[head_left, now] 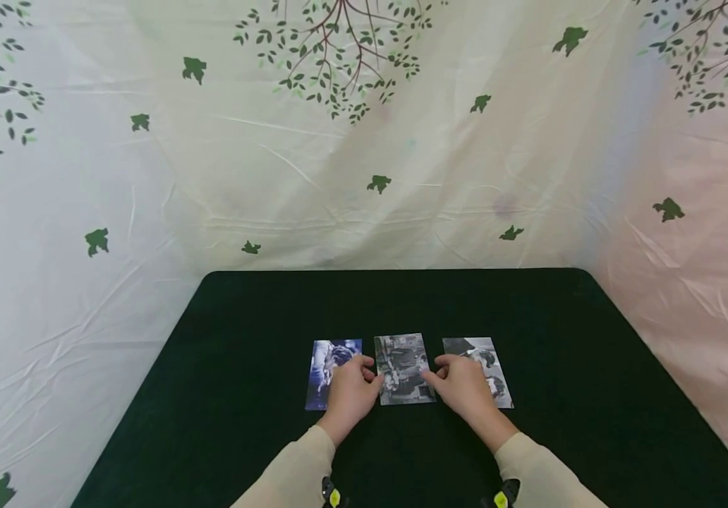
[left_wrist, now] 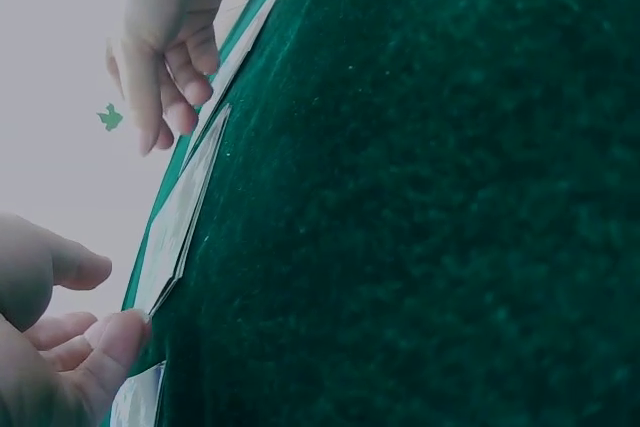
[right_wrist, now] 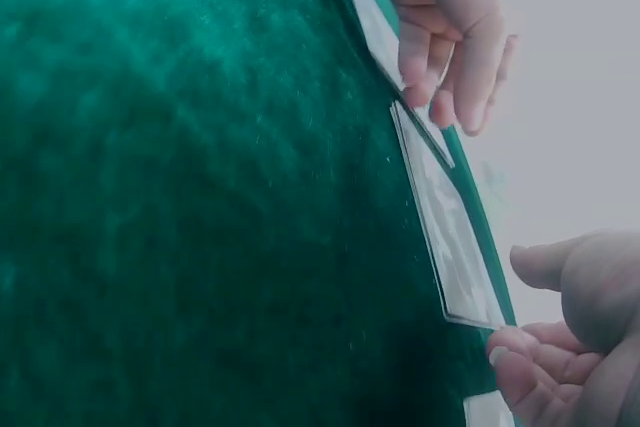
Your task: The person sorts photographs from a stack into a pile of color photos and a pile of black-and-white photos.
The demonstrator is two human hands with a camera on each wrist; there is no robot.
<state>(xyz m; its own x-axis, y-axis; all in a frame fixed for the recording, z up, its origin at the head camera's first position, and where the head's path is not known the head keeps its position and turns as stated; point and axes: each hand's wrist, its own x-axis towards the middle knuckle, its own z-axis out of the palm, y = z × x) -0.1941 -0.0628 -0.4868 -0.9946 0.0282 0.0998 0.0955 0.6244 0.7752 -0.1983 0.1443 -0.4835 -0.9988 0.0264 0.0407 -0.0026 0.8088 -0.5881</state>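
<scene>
Three photo prints lie in a row on a dark green cloth. The left print point(head_left: 318, 374) is bluish; the middle print point(head_left: 402, 363) and right print point(head_left: 494, 360) are black and white. My left hand point(head_left: 353, 389) is over the right part of the left print, a fingertip at the middle print's left edge. My right hand point(head_left: 468, 388) lies over the right print's left part, a fingertip by the middle print's right edge. In the left wrist view, the middle print point(left_wrist: 180, 222) shows layered edges, like a thin stack. Both hands have loosely bent fingers, thumbs apart.
The green-covered table point(head_left: 262, 317) has rounded far corners. Behind and beside it hangs a pale cloth point(head_left: 313, 169) printed with branches and green leaf shapes. Both forearms wear cream sleeves point(head_left: 300, 466), with dark bands near the wrists.
</scene>
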